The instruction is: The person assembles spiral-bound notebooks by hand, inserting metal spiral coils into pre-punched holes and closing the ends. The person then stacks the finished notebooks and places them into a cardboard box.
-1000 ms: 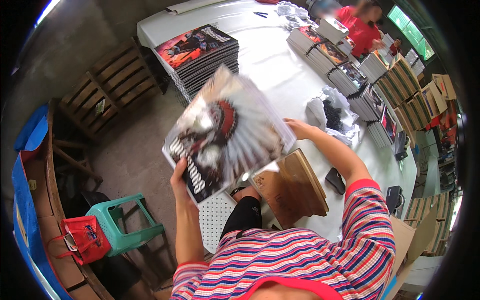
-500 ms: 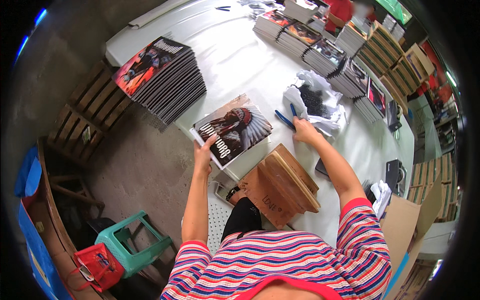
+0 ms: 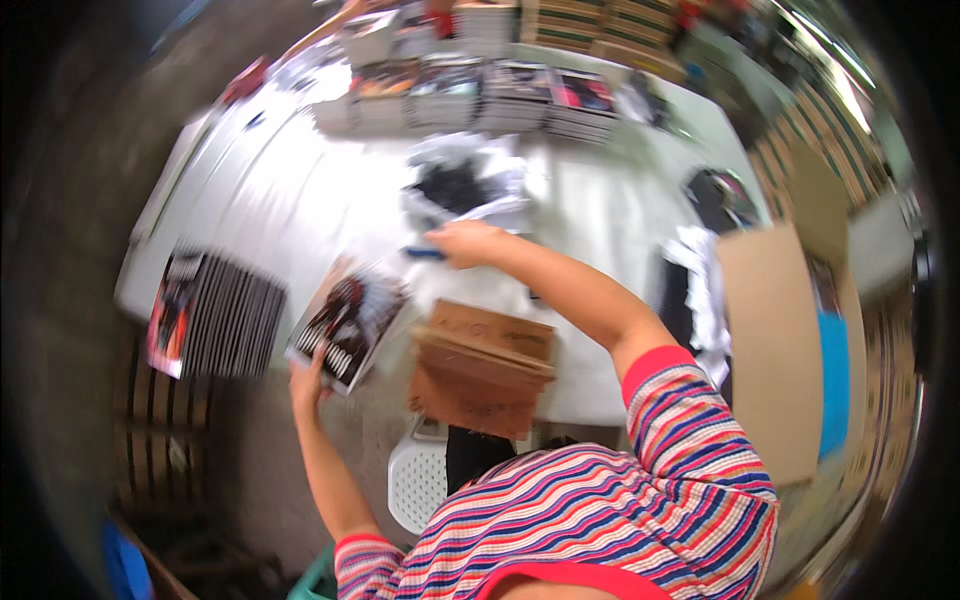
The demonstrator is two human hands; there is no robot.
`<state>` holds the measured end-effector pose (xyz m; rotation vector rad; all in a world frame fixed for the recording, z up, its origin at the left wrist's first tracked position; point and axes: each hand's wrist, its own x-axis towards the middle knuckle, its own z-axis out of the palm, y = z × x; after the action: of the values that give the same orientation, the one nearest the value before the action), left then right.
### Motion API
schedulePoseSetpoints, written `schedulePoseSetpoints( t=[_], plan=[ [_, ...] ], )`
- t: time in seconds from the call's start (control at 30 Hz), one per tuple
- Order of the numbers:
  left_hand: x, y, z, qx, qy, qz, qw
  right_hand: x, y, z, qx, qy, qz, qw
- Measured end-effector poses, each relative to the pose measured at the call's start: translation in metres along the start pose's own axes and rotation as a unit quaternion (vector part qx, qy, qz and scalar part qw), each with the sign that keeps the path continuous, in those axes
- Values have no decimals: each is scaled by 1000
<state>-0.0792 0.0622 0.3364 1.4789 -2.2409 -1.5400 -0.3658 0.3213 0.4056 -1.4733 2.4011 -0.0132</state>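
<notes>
My left hand (image 3: 308, 378) grips the near edge of a notebook (image 3: 352, 318), its thumb on top of the cover. The cover is brown and dark, with a figure in a feather headdress. My right hand (image 3: 466, 243) is closed around a blue-handled tool, apparently pliers (image 3: 424, 252), blurred by motion. Just beyond that hand lies a crumpled white plastic bag (image 3: 502, 160), open around a heap of fine black pieces (image 3: 448, 188). A tilted stack of notebooks (image 3: 228, 318) stands left of the held one. Nearer me is folded brown cardboard (image 3: 485, 365) with handwriting.
Several notebook stacks (image 3: 515, 112) line the far side of the white-covered table (image 3: 590, 250). To the right are white cloth or plastic (image 3: 702, 290) and a large open carton (image 3: 770, 355). A white perforated seat (image 3: 416, 485) is below the table edge. Another person's arm (image 3: 325, 28) reaches in at the far left.
The view has swung to the right, so the table things appear further left. Both hands keep their holds, on the notebook and on the blue tool.
</notes>
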Motion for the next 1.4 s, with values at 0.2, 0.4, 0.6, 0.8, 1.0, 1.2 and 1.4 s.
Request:
schedulePoseSetpoints(
  t=[0.2,0.4,0.6,0.8,1.0,1.2,1.4],
  plan=[
    [-3,21,-14,235,387,174,874,-208,4,-135,-17,57,-16,998],
    [-180,251,114,-9,192,577,794,-496,-6,-139,76,156,152,973],
    [-416,372,311,-63,-351,724,591,-627,-50,-152,-20,582,426,693],
    [-512,425,542,446,-403,665,443,-640,-60,-42,-4,634,507,584],
    [-423,415,686,678,-429,421,423,-683,-149,31,38,309,736,602],
    [-440,423,682,658,-573,240,427,-690,-124,100,122,510,637,564],
    [-449,421,696,668,-615,21,417,-689,-80,136,137,614,568,531]
  ],
)
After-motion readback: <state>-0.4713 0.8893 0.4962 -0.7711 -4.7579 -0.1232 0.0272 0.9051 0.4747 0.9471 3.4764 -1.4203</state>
